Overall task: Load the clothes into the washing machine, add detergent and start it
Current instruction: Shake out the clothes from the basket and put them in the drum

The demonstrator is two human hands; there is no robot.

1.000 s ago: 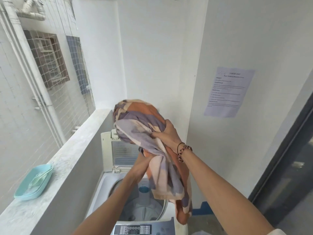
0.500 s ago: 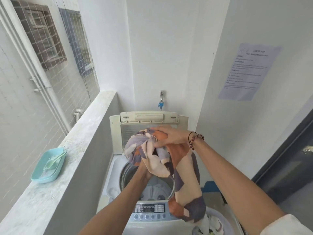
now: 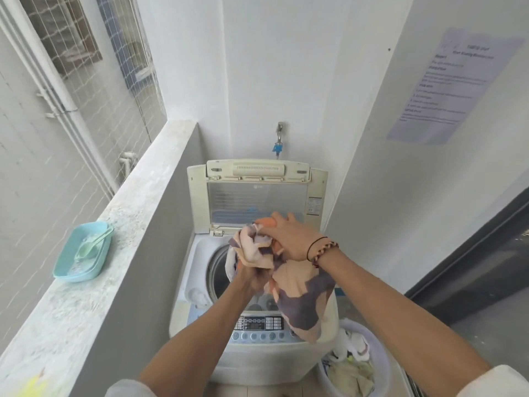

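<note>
White printed paper notice [image 3: 455, 84] stuck on right wall. Metal tap with blue fitting [image 3: 278, 140] on rear wall. Dark doorway frame [image 3: 469, 247] at right.

A home laundry balcony: a top-loading washing machine [image 3: 257, 282] beside a netted parapet ledge [image 3: 120, 239], laundry basket [image 3: 380, 365] alongside.

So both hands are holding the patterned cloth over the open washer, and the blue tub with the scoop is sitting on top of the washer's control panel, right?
Not quite. Both hands, left and right, do hold the patterned cloth over the open washer, but the head view shows the blue tub with the scoop sitting on the ledge to the washer's left, not on its control panel.
</note>
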